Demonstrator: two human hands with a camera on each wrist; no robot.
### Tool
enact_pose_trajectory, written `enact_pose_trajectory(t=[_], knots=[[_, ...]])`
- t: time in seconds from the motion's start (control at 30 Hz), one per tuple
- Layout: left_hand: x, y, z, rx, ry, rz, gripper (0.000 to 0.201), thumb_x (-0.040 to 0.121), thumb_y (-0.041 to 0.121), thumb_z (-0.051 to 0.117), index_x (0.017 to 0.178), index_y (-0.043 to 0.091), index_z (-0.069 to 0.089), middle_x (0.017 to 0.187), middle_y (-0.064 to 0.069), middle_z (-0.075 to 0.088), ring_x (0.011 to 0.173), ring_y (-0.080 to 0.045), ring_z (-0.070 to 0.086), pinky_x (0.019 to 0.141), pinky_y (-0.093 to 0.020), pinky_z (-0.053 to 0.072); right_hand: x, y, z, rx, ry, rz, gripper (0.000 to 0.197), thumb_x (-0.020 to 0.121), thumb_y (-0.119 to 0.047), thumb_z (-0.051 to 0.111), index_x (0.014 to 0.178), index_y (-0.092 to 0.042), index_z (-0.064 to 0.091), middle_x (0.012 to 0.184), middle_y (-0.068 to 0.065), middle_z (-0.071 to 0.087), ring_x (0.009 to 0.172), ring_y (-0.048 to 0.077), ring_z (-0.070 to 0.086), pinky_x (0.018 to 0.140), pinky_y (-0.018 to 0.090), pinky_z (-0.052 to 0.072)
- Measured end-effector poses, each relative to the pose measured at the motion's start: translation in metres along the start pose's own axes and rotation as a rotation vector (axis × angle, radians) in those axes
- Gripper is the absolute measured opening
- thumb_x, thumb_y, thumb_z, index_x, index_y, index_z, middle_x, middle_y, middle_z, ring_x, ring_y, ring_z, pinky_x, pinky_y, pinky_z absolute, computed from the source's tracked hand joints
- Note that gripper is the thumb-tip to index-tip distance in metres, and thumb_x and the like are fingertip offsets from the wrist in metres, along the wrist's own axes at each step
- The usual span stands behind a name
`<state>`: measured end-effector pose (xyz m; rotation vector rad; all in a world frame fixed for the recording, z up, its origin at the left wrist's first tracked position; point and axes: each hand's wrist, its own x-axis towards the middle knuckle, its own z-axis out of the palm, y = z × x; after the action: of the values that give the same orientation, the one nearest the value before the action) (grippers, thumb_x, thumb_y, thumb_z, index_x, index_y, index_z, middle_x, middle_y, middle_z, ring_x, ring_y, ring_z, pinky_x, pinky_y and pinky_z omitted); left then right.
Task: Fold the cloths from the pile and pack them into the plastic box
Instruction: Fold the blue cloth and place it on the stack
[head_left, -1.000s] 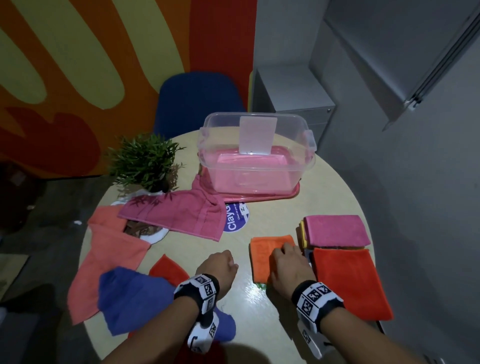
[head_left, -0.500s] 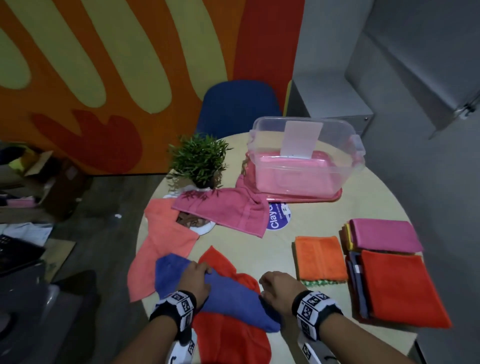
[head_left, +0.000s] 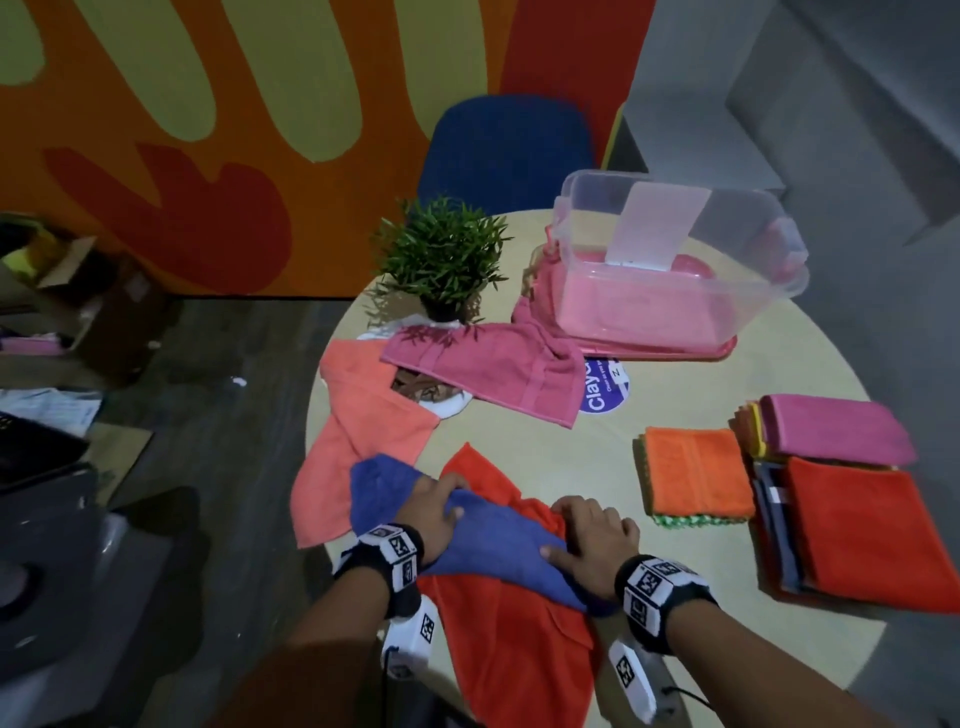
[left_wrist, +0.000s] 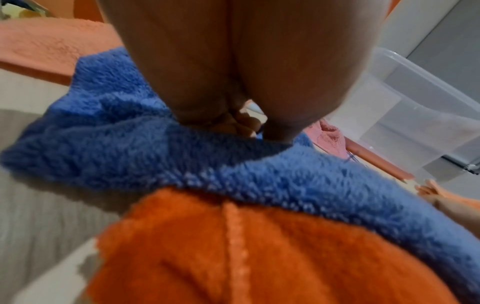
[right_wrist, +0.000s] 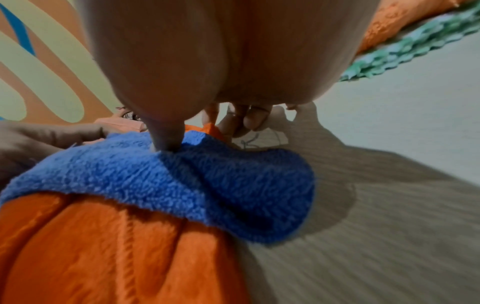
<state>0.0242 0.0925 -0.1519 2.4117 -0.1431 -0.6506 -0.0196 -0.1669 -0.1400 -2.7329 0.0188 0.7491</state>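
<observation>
A blue cloth (head_left: 498, 545) lies crumpled across a loose red-orange cloth (head_left: 519, 644) at the table's near edge. My left hand (head_left: 441, 506) grips its left part, fingers curled into the pile (left_wrist: 249, 127). My right hand (head_left: 576, 535) pinches its right end, with the thumb (right_wrist: 166, 139) pressed on top. The clear plastic box (head_left: 675, 317) stands at the far right on a pink lid, with pink cloth inside. A loose pink towel (head_left: 488, 369) and a salmon cloth (head_left: 363, 431) lie spread out to the left of the box.
Folded cloths sit at the right: an orange one (head_left: 696, 478) on a green one, a pink stack (head_left: 836, 428) and a red stack (head_left: 872, 530). A potted plant (head_left: 441, 260) stands at the far left. A blue chair (head_left: 504, 150) is behind the round table (head_left: 545, 447).
Both hands left the folded orange cloth and moved left onto the blue cloth, which they now grip. My head has turned left, so the box sits further right in view.
</observation>
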Motion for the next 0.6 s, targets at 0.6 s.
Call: enact_pose_trajectory(t=[0.6], knots=[[-0.016,0.011,-0.003,-0.073,0.066,-0.012,0.014,0.096,0.013,0.049,0.099,0.027,0.049,0.106,-0.004,0.044,0.091,-0.021,0.051,0.096,-0.036,0.041,-0.022,-0.029,0.001,0.116,0.011,-0.056,0.081,0.068,-0.074,0.051,0.14,-0.044,0.032,0.134,-0.003,0.035,0.127,0.022,0.04,0.108,0.04,0.03]])
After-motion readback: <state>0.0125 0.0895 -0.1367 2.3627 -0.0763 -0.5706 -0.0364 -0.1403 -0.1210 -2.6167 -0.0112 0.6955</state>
